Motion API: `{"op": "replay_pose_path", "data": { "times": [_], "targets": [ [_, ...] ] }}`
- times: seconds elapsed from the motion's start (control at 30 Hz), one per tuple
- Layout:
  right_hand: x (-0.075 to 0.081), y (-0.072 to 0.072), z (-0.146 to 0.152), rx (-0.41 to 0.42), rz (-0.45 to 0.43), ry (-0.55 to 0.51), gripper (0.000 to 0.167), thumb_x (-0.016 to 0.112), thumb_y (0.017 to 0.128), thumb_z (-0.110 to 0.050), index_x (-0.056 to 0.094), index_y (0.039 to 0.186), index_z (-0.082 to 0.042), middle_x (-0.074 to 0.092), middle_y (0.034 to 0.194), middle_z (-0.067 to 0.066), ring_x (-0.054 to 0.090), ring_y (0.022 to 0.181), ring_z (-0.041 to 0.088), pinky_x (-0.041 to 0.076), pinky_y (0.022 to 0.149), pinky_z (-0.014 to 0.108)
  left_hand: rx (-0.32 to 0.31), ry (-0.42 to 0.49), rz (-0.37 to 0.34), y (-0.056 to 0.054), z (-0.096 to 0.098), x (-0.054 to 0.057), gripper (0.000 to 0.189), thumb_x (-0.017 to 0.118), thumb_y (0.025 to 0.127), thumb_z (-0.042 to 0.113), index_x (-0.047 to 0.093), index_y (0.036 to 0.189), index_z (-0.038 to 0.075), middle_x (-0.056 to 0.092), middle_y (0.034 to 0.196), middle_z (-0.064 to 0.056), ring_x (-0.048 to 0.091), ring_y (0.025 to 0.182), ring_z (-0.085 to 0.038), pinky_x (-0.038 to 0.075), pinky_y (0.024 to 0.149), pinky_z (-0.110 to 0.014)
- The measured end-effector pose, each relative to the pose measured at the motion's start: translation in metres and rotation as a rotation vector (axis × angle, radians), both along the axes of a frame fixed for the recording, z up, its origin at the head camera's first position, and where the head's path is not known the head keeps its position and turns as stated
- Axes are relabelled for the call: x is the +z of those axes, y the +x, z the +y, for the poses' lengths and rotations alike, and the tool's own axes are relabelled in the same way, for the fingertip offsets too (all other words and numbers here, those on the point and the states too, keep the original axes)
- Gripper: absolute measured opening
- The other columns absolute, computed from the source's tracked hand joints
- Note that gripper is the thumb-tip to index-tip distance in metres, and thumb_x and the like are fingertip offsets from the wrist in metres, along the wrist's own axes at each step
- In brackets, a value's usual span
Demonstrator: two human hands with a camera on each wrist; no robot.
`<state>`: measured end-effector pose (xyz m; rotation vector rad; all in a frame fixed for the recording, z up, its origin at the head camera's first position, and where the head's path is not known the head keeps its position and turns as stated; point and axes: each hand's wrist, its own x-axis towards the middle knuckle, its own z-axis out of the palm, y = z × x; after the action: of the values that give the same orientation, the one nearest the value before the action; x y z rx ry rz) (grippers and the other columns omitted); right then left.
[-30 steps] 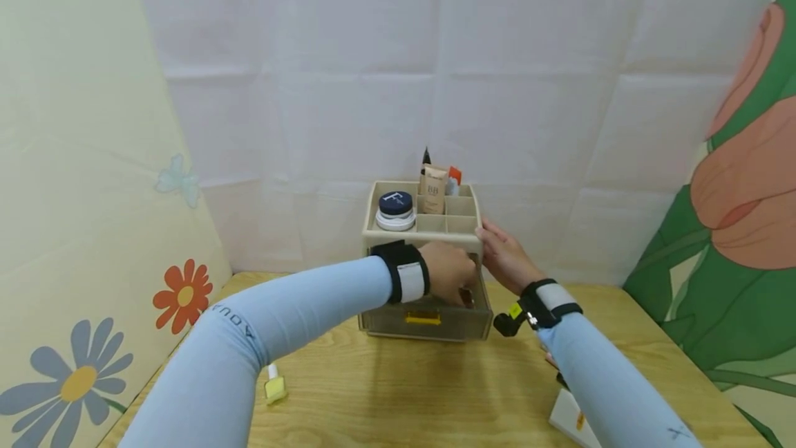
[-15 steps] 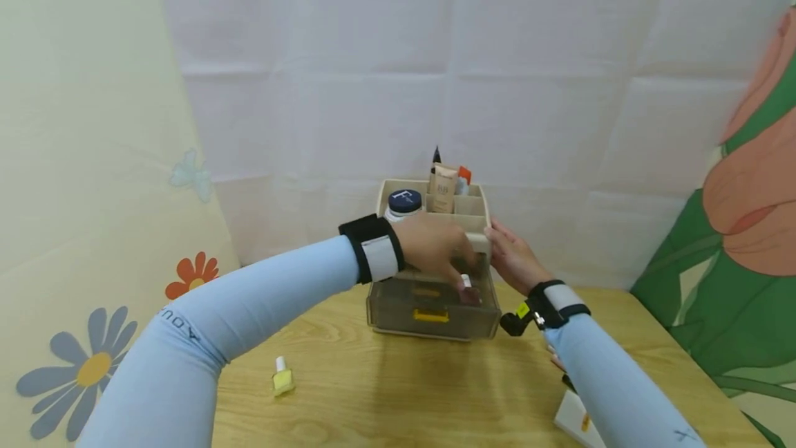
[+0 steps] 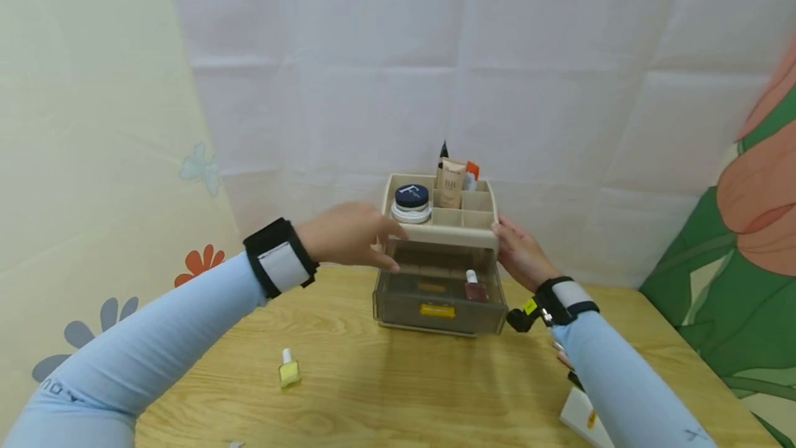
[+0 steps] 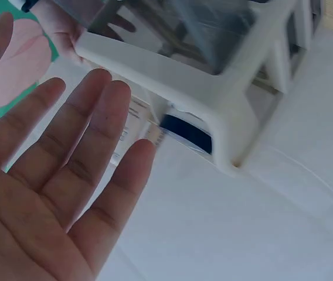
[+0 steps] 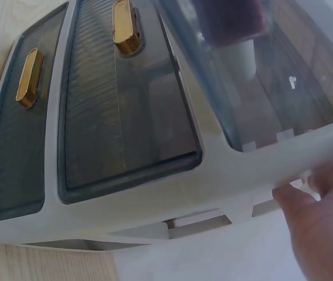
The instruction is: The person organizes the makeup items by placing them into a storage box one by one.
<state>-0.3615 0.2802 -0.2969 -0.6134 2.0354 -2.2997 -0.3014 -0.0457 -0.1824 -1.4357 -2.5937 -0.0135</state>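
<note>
A cream makeup organizer (image 3: pixel 435 234) stands on the table, its smoky top drawer (image 3: pixel 407 304) pulled out. Inside the drawer, at its right, is a nail polish bottle (image 3: pixel 475 289) with dark red polish and a white cap. My left hand (image 3: pixel 351 234) hovers by the organizer's front left side, fingers extended and holding nothing; the left wrist view shows its spread fingers (image 4: pixel 87 140). My right hand (image 3: pixel 522 254) holds the organizer's upper right edge, with fingertips at the cream frame in the right wrist view; its other fingers are partly hidden.
On the organizer's top sit a navy-lidded jar (image 3: pixel 412 196), a BB cream tube (image 3: pixel 451 185) and a dark-tipped pen (image 3: pixel 443 152). A yellow nail polish bottle (image 3: pixel 289 370) stands on the table at the left. A white box (image 3: pixel 581 415) lies beside my right forearm.
My left hand has come out of the drawer and moved left, leaving the dark red nail polish bottle there. My right hand stays at the organizer's edge. The head view has shifted slightly.
</note>
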Motion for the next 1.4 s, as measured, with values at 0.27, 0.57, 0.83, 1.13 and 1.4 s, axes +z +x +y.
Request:
{"op": "replay_pose_path", "data": {
  "times": [0.27, 0.57, 0.83, 1.13, 1.4],
  "targets": [
    [-0.001, 0.000, -0.001, 0.004, -0.017, 0.016, 0.062, 0.036, 0.107, -0.028, 0.002, 0.156, -0.009, 0.004, 0.161, 0.015, 0.012, 0.144, 0.031, 0.011, 0.114, 0.048, 0.096, 0.053, 0.045, 0.020, -0.053, -0.032, 0.047, 0.079, 0.080, 0.040, 0.070, 0.119, 0.013, 0.072, 0.100, 0.001, 0.066, 0.083, -0.012, 0.054, 0.070, -0.032],
    [0.001, 0.001, 0.004, -0.003, -0.012, 0.037, 0.061, 0.036, 0.107, -0.028, 0.004, 0.156, -0.010, 0.006, 0.161, 0.014, 0.013, 0.144, 0.030, 0.010, 0.115, 0.048, 0.175, 0.062, 0.034, 0.023, -0.095, -0.086, 0.042, 0.080, 0.079, 0.039, 0.073, 0.111, 0.013, 0.071, 0.087, 0.004, 0.065, 0.074, -0.009, 0.051, 0.060, -0.027],
    [0.001, 0.005, 0.009, -0.003, -0.017, 0.031, 0.061, 0.036, 0.107, -0.027, 0.003, 0.156, -0.011, 0.003, 0.161, 0.012, 0.009, 0.145, 0.029, 0.009, 0.114, 0.048, 0.289, 0.010, -0.158, 0.022, -0.109, -0.136, 0.042, 0.081, 0.077, 0.036, 0.073, 0.109, 0.009, 0.071, 0.085, 0.000, 0.065, 0.074, -0.012, 0.054, 0.064, -0.032],
    [0.002, 0.006, 0.012, -0.013, -0.024, 0.043, 0.062, 0.037, 0.107, -0.028, 0.003, 0.156, -0.012, 0.002, 0.161, 0.010, 0.007, 0.146, 0.027, 0.008, 0.114, 0.048, 0.348, -0.058, -0.184, 0.014, -0.116, -0.185, 0.039, 0.086, 0.070, 0.037, 0.075, 0.098, 0.011, 0.066, 0.076, 0.001, 0.058, 0.065, -0.011, 0.052, 0.063, -0.035],
    [0.000, 0.008, 0.013, -0.023, -0.026, 0.076, 0.063, 0.037, 0.106, -0.033, 0.003, 0.157, -0.015, 0.001, 0.162, 0.007, 0.005, 0.146, 0.027, 0.007, 0.114, 0.050, 0.387, -0.072, -0.163, 0.017, -0.117, -0.198, 0.037, 0.089, 0.066, 0.037, 0.075, 0.089, 0.012, 0.066, 0.079, 0.001, 0.058, 0.072, -0.016, 0.052, 0.067, -0.039]
  ]
}}
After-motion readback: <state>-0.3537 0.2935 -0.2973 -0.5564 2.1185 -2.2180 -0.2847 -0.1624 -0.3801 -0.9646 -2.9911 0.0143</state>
